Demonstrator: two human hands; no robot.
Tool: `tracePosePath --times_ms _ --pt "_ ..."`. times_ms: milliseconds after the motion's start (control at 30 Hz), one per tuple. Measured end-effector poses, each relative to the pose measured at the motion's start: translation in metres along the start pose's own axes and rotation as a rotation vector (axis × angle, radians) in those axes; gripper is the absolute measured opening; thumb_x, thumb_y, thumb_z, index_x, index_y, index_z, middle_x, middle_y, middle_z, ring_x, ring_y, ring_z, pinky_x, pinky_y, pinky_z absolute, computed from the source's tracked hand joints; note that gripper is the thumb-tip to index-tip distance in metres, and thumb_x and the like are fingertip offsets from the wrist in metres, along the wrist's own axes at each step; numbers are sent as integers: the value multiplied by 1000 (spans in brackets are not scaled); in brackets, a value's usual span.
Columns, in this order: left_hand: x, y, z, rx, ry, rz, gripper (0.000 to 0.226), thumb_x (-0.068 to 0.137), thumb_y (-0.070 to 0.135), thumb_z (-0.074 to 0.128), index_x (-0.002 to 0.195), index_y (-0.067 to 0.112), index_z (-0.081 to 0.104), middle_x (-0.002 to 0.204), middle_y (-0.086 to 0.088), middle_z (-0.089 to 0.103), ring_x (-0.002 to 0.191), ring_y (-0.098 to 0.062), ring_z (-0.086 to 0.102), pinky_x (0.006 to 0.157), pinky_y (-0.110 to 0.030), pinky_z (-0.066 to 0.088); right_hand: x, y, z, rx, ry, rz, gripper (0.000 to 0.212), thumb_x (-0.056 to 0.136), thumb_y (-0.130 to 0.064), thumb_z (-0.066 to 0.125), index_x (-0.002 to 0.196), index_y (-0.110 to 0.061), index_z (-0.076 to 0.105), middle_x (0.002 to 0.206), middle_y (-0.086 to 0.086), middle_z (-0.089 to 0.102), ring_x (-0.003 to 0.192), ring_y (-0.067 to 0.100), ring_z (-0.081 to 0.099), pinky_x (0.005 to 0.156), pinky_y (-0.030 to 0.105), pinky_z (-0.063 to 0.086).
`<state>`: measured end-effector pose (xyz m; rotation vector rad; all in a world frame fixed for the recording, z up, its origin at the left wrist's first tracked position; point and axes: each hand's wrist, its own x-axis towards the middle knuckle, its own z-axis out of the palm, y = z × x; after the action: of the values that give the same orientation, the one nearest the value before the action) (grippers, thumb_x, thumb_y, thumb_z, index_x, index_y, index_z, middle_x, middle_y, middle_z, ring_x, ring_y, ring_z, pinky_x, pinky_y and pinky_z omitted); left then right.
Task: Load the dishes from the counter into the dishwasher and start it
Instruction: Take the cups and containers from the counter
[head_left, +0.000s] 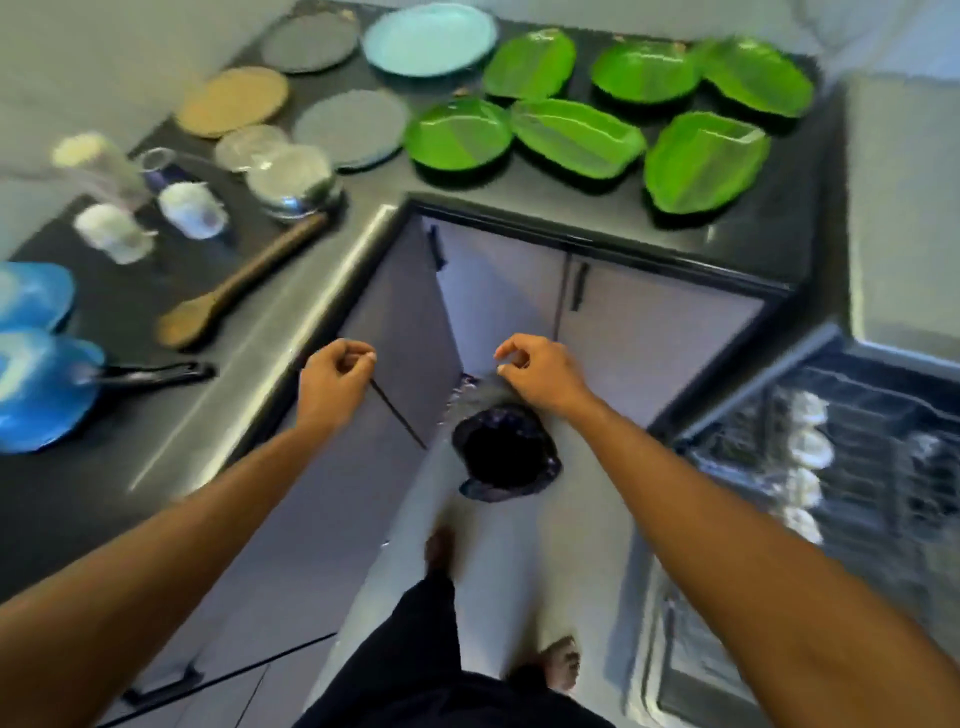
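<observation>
The dark L-shaped counter (571, 202) carries many dishes: several green leaf-shaped plates (576, 137), a light blue plate (428, 39), grey plates (350, 127), a tan plate (231, 101), steel bowls (291, 179), white cups (189, 205), a wooden spoon (239, 283) and blue plates (41, 384). The dishwasher (852, 447) stands open at the right, with white pieces in its rack. My left hand (335, 384) and my right hand (537, 371) hang in front of the counter's corner, fingers loosely curled, holding nothing.
A bin lined with a dark bag (506, 454) stands on the floor in the corner below my hands. Grey cabinet doors (649, 332) run under the counter. A black-handled utensil (156, 374) lies beside the blue plates. My feet are on the pale floor.
</observation>
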<state>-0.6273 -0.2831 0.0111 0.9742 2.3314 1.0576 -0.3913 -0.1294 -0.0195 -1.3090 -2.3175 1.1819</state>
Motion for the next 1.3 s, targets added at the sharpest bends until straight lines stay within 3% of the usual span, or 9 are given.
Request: tracePosePath --times_ms 233,300,367,433,533,633,700,900,1300 --pt "82 -31 -101 -40 192 27 5 89 19 66 93 20 69 74 8 65 66 -1 57 67 -20 46 123 -153 69 -77 -132 -269 12 89 -25 67 94 -35 69 83 -16 65 84 8 62 75 23 45" --pt "105 -42 -119 -18 199 38 7 86 21 68 92 23 70 77 10 66 70 2 59 71 -22 48 148 -185 86 -89 -136 -278 13 87 -26 65 93 -37 67 86 -14 68 86 10 64 79 25 47" --pt "134 -64 -147 36 221 -3 14 82 29 66 94 24 70 86 6 69 81 -7 64 78 -28 51 180 -226 113 -110 -135 -322 16 85 -23 65 96 -35 69 87 -15 68 87 11 64 84 28 50" --pt "155 -77 -165 121 206 -13 30 76 40 60 101 25 70 100 1 69 96 -18 64 87 -34 50 202 -256 128 -111 -137 -371 24 85 -18 63 103 -31 70 93 -14 68 89 10 63 88 29 50" --pt "188 -98 -190 320 68 -55 71 66 69 54 126 31 61 129 -2 60 118 -25 56 101 -43 46 237 -296 155 -161 -162 -430 38 86 -16 63 123 -23 65 114 -3 66 101 15 61 95 30 46" --pt "213 -113 -205 482 -152 -125 107 54 93 48 146 39 37 156 -4 34 142 -29 33 112 -55 34 271 -328 183 -242 -176 -469 59 83 -19 68 139 -19 50 133 10 56 123 29 53 104 37 40" --pt "221 -110 -205 518 -274 -172 121 47 98 46 151 40 25 162 -6 19 148 -32 19 114 -61 25 288 -339 197 -249 -170 -455 72 80 -22 74 145 -20 43 137 13 49 125 31 50 101 35 39" --pt "219 -95 -187 653 -439 -224 131 54 79 75 155 40 1 165 -8 -14 149 -39 -17 107 -79 6 318 -360 233 -304 -137 -409 89 73 -38 84 147 -23 36 139 14 38 124 37 50 102 42 43" --pt "223 -92 -188 639 -452 -234 133 55 72 80 155 37 0 164 -11 -15 147 -43 -19 107 -80 7 321 -365 243 -279 -8 -360 58 76 -35 73 127 -29 47 125 10 43 109 35 58 86 37 46"
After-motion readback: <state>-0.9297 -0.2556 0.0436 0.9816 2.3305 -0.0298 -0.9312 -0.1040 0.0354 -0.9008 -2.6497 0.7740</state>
